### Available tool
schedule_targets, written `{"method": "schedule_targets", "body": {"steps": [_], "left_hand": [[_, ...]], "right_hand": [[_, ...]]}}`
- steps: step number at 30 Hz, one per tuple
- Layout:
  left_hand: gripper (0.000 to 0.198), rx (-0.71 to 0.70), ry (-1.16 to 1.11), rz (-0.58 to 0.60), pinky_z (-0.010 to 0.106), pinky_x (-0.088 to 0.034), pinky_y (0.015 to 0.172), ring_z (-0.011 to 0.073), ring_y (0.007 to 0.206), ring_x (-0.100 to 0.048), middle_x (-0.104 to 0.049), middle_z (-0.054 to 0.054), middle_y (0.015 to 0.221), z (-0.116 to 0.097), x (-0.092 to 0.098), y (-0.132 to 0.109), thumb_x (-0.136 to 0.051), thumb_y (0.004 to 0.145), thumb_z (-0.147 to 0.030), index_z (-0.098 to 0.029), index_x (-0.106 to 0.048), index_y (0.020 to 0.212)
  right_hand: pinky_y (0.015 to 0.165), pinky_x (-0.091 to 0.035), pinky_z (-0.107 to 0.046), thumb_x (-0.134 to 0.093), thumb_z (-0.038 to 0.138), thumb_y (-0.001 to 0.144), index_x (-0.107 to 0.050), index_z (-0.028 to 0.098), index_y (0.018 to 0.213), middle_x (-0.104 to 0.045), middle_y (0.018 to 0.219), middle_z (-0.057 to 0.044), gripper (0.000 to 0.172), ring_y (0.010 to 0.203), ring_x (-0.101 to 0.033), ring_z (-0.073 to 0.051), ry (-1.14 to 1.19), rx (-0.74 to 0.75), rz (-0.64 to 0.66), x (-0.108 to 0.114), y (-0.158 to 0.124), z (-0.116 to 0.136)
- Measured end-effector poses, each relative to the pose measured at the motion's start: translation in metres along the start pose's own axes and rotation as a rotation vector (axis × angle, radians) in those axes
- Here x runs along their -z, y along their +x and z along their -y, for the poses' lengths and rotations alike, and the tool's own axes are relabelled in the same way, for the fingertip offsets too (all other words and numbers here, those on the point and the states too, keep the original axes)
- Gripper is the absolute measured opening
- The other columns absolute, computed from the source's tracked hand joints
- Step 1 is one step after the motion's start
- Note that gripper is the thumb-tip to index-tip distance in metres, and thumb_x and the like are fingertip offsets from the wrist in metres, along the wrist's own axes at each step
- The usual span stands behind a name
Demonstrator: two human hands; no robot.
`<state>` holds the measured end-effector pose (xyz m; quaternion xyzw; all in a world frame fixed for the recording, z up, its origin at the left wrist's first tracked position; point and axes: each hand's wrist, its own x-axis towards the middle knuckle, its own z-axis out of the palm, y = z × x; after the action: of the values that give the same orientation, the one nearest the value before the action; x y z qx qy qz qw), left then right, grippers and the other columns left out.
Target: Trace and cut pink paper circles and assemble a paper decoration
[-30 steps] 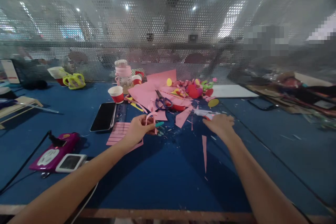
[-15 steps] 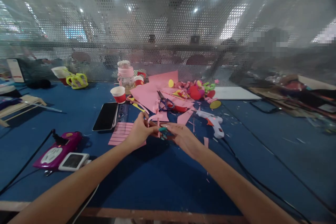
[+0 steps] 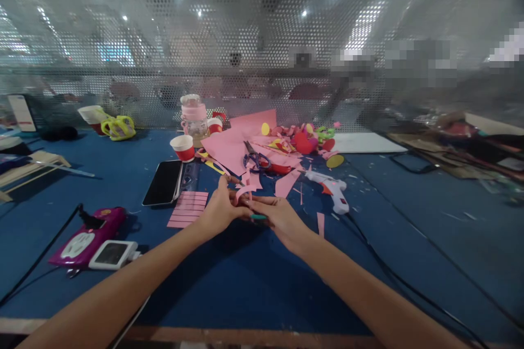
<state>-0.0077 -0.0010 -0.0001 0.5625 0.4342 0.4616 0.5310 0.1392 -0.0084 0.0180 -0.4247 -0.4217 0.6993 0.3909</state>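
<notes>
Between my hands a narrow pink paper strip (image 3: 244, 191) curls upward. My left hand (image 3: 218, 206) is closed on the strip, thumb and fingers meeting at its lower part. My right hand (image 3: 282, 219) is closed round teal-handled scissors (image 3: 258, 217); most of the blades are hidden by the fingers. Left of my left hand lies a pink paper sheet (image 3: 187, 209) marked with dark parallel lines. Just beyond my hands, large scissors (image 3: 256, 158) with dark handles lie on pink paper (image 3: 227, 150).
A white glue gun (image 3: 336, 196) with a black cord lies to the right. On the left are a phone (image 3: 164, 182), a red-and-white paper cup (image 3: 183, 148), a purple device (image 3: 92, 237) and a white gadget (image 3: 113, 254). A perforated metal screen (image 3: 254, 38) stands behind.
My hands have drawn closer together and turned slightly. The teal handles, seen as loops before, now show as one narrow band. The paper strip stays between my hands.
</notes>
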Motion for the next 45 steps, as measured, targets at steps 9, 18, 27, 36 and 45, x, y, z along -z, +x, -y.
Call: {"method": "schedule_targets", "body": {"steps": [9,18,27,36,45], "left_hand": [[0.04,-0.106,0.345,-0.009,0.019,-0.038,0.034,0.0098,0.034,-0.051,-0.055,-0.005,0.058,-0.01,0.001,-0.009,-0.037,0.083,-0.046,-0.017,-0.032,0.11],[0.029,-0.218,0.668,-0.094,0.02,-0.032,0.045,0.0082,0.043,-0.045,-0.046,-0.006,0.051,-0.011,0.005,-0.005,-0.032,0.087,-0.038,-0.019,-0.043,0.069],[0.017,-0.315,0.611,-0.224,0.02,-0.035,0.053,0.0087,0.055,-0.048,-0.053,-0.003,0.061,-0.013,0.005,-0.005,-0.047,0.081,-0.03,-0.017,-0.048,0.07],[0.015,-0.284,0.456,-0.256,0.02,-0.042,0.054,0.01,0.058,-0.056,-0.058,-0.001,0.069,-0.008,0.006,-0.006,-0.056,0.075,-0.03,-0.018,-0.049,0.08],[0.018,-0.298,0.435,-0.306,0.02,-0.041,0.053,0.0097,0.055,-0.055,-0.056,-0.004,0.061,-0.006,0.007,-0.006,-0.061,0.071,-0.029,-0.018,-0.05,0.08]], "right_hand": [[0.064,-0.05,-0.025,-0.078,0.029,0.051,-0.071,0.014,0.075,-0.069,0.068,-0.005,0.029,0.06,-0.062,-0.012,0.009,-0.014,-0.115,0.005,0.007,-0.005],[0.066,-0.054,-0.029,-0.079,0.03,0.05,-0.07,0.012,0.076,-0.069,0.075,-0.008,0.033,0.067,-0.066,-0.017,0.026,-0.007,-0.068,0.002,0.001,-0.003],[0.063,-0.055,-0.03,-0.08,0.027,0.047,-0.069,0.013,0.071,-0.067,0.065,-0.004,0.03,0.061,-0.065,-0.017,0.049,0.012,-0.038,-0.003,-0.003,0.0],[0.058,-0.055,-0.029,-0.082,0.025,0.043,-0.067,0.012,0.07,-0.067,0.064,-0.005,0.033,0.058,-0.065,-0.017,0.047,0.004,-0.063,-0.002,-0.004,0.0],[0.063,-0.056,-0.032,-0.082,0.026,0.044,-0.067,0.013,0.068,-0.067,0.063,-0.004,0.031,0.06,-0.066,-0.019,0.049,0.023,0.001,0.0,-0.004,-0.001]]}}
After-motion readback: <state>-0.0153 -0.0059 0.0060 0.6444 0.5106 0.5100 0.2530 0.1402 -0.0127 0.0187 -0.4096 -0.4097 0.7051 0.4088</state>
